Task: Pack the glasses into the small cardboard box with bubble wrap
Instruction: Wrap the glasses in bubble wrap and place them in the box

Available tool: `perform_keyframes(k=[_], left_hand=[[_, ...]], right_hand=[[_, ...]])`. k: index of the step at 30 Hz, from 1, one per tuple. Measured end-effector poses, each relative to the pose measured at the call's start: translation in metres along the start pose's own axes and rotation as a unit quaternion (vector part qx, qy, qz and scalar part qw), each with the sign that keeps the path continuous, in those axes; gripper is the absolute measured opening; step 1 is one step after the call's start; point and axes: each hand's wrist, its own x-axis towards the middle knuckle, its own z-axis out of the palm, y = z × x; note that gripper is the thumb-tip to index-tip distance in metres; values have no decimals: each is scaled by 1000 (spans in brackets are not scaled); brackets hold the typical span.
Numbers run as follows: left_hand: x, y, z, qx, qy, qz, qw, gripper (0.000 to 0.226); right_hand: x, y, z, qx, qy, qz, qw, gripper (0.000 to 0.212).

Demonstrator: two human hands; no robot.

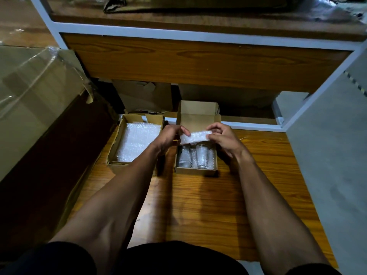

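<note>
From the head view, the left hand [172,133] and right hand [222,136] each pinch an end of a bubble wrap strip [195,136], stretched flat, probably to cover the two glasses [193,158] lying just beneath in the small cardboard box [195,171].

I note wooden board [198,205], small box [195,171] on it, wrap box [114,153] just left, apart

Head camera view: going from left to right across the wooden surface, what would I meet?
Large plastic-wrapped carton → open box of bubble wrap sheets → left hand → bubble wrap strip held over the small cardboard box with two glasses → right hand → grey floor.
</note>
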Motion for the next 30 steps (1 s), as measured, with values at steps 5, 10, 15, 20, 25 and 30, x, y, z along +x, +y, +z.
perform_keyframes(k=[5, 10, 15, 20, 25, 30], left_hand=[[6, -10, -1, 121, -10, 72, 990, 22], [5, -10, 10, 251, -59, 80, 963, 27], [6, -13, 15, 271, -21, 41, 961, 24], [8, -25, 22, 300, 20, 2, 954, 31], [10, -33, 35, 382, 69, -13, 921, 30], [11, -41, 50, 438, 116, -12, 891, 39]], right_hand=[[7, 0, 3, -52, -10, 12, 999, 49], [11, -2, 6, -101, -21, 3, 995, 74], [15, 10, 9, -165, 35, -13, 986, 75], [7, 24, 20, -248, 95, -28, 964, 43], [1, 37, 33, -374, 80, -58, 922, 35], [-1, 45, 34, -462, 60, -42, 884, 44]])
